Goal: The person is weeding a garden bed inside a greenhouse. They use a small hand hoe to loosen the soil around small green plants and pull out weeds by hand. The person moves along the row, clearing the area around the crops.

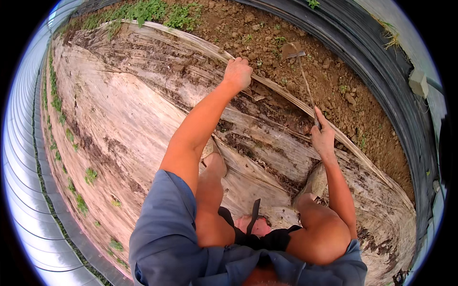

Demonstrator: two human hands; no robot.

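Note:
A worn, whitish plastic mulch film (128, 103), streaked with dirt, covers the ground under my feet. Its gathered edge (282, 93) runs in a long fold beside bare brown soil (336, 85). My left hand (239, 74) is closed around that fold, knuckles up. In my right hand (323, 137) is the handle of a small hand hoe, with the index finger stretched along it. The hoe's thin shaft reaches over the fold, and its muddy blade (293, 50) is at the soil. Most of the handle is hidden by my fingers.
Dark plastic sheeting (372, 68) borders the soil at the right, near a pale block (418, 83). Green weeds (146, 11) grow at the far end. Small plants (81, 204) stand in rows at left. A pinkish object (252, 225) with a black strap sits between my legs.

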